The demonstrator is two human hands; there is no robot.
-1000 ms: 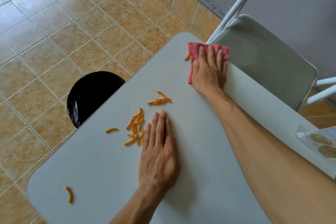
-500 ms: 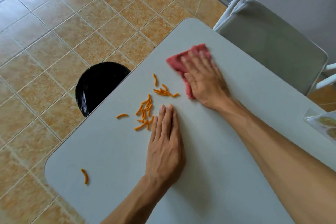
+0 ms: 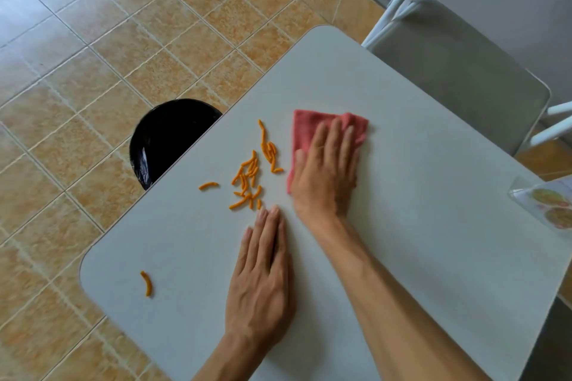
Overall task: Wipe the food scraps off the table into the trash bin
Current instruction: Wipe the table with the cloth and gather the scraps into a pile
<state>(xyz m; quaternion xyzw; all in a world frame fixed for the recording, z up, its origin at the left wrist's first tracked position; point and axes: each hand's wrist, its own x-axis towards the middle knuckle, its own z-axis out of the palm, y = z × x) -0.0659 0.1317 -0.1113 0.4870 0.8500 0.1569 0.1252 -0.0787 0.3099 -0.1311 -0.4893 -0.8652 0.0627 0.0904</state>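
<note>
Orange food scraps (image 3: pixel 249 181), thin curved sticks, lie in a loose cluster on the pale bench (image 3: pixel 418 226), toward its left edge. One stray stick (image 3: pixel 208 185) sits just left of the cluster, nearer the edge. Another lone stick (image 3: pixel 147 284) lies well apart, near the bench's rounded near-left corner. Pink cloth (image 3: pixel 309 130) spread flat on the bench just right of the cluster, not touching the nearest sticks as far as can be seen. Right hand (image 3: pixel 325 173) rests palm-down on the cloth, fingers (image 3: pixel 334 139) extended and flat, pressing rather than gripping; cloth's far edge and left border show past the hand. Left hand (image 3: pixel 263 281) lies flat on the bench, fingers together and straight, holding nothing; its fingertips (image 3: pixel 269 213) just below the cluster's lowest sticks, very close, contact unclear. The two hands sit near each other, right wrist just beside the left fingertips. Black trash bin (image 3: pixel 167 136) stands on the floor against the bench's left edge, partly hidden under it, opening near the cluster. Floor (image 3: pixel 93 56) is tan tile with light grout. A grey folding chair (image 3: pixel 458 71) with white frame stands at the bench's far side. A clear sleeve with printed pictures (image 3: pixel 548 204) rests at the right edge of the bench, partly cut off.
</note>
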